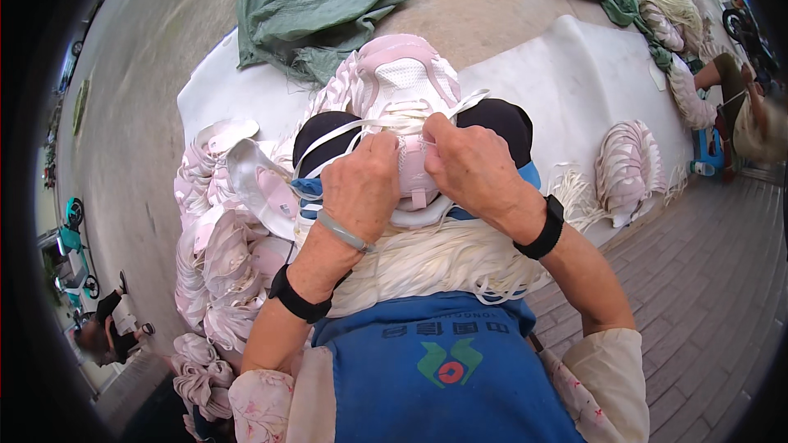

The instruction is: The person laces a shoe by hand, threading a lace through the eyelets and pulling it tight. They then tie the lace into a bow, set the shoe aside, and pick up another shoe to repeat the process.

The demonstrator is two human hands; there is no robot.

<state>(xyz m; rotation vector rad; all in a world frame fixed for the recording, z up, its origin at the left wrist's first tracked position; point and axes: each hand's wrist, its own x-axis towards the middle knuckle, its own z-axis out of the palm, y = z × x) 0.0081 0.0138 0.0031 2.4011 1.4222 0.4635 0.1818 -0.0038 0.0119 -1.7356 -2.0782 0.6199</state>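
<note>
A pink and white shoe upper rests on my lap, toe pointing away from me. My left hand and my right hand meet over its tongue, both pinching the white shoelace that runs through its eyelets. Loose ends of the lace loop out to the left and right over my dark-clad knees. A thick bundle of white laces lies across my lap just under my wrists, on a blue apron.
Piles of pink and white shoe uppers sit at my left, another stack at my right on a white sheet. Green sacks lie beyond. A seated person is far right, another person far left.
</note>
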